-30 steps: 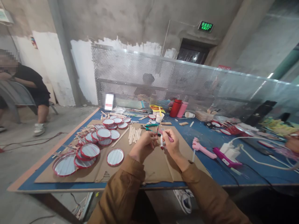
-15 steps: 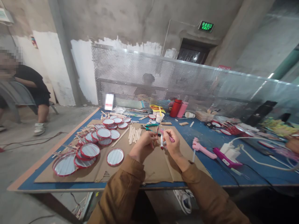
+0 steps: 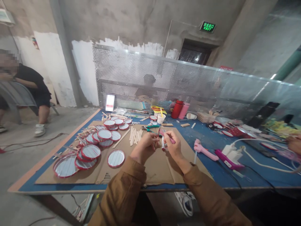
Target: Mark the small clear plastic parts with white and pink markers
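Both my hands meet above a cardboard sheet [image 3: 155,169] on the blue table [image 3: 211,169]. My left hand [image 3: 144,147] pinches a thin wooden stick [image 3: 158,131] that points up and away. My right hand [image 3: 172,145] grips a pink glue gun [image 3: 166,137] with its tip at the stick; a small red-and-white piece [image 3: 162,143] hangs between the hands. Loose wooden sticks [image 3: 135,135] lie just beyond my left hand. Green-handled pliers [image 3: 148,128] lie behind them.
Several red-rimmed round mirrors [image 3: 90,151] cover the left of the cardboard. A second pink glue gun [image 3: 203,150], a power strip [image 3: 229,158] with white cables, and red and pink bottles [image 3: 180,109] stand to the right. A person [image 3: 28,91] sits at far left; another's hand [image 3: 295,142] shows at far right.
My hands have hardly moved, staying together over the cardboard. The other person's hand at the far right edge has shifted slightly.
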A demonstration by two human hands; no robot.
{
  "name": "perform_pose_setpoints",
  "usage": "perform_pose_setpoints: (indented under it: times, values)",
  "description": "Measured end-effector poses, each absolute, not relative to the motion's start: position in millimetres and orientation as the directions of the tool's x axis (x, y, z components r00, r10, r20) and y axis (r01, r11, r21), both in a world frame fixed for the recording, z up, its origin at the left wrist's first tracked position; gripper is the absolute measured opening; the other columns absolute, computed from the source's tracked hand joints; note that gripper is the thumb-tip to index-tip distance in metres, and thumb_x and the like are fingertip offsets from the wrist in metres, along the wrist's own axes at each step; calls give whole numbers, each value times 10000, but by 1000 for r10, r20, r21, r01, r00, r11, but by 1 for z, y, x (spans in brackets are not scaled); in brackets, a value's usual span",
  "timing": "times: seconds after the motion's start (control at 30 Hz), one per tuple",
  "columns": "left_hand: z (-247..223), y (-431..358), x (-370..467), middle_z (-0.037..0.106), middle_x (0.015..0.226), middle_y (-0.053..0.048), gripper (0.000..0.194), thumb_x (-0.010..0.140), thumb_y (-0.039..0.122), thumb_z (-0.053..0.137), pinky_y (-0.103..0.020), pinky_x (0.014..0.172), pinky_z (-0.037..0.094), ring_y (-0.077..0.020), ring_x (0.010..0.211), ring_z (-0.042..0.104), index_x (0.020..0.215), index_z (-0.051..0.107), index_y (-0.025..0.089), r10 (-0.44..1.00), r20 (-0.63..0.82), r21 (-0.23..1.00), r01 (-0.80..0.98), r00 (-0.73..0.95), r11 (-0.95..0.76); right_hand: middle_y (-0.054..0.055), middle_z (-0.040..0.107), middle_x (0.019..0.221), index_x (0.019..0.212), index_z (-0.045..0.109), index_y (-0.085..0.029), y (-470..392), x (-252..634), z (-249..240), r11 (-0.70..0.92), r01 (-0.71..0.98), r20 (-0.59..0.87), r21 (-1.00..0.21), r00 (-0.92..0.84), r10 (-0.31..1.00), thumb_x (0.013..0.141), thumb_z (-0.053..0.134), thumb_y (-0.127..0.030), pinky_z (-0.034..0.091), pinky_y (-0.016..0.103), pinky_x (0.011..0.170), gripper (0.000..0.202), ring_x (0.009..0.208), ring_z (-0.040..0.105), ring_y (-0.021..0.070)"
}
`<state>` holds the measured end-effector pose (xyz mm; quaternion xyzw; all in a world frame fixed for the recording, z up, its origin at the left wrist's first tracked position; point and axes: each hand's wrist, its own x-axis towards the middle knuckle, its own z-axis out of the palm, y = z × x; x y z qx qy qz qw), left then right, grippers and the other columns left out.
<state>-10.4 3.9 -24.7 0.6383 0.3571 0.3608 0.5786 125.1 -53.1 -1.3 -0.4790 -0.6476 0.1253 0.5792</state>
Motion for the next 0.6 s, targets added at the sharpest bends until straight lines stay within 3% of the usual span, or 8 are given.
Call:
perform_pose_setpoints:
  times: [0.6]
  values:
    - [-21,1,-12,531,500,18,96,737,186,621,-196,359,309,-95,317,487,739,591,95,866,75,995,14,494,-94,-45,502,547,787,543,-194,-50,126,-4,535,469,646,-703,105,756,871,484,-430,388,216,482,257,462,457,93]
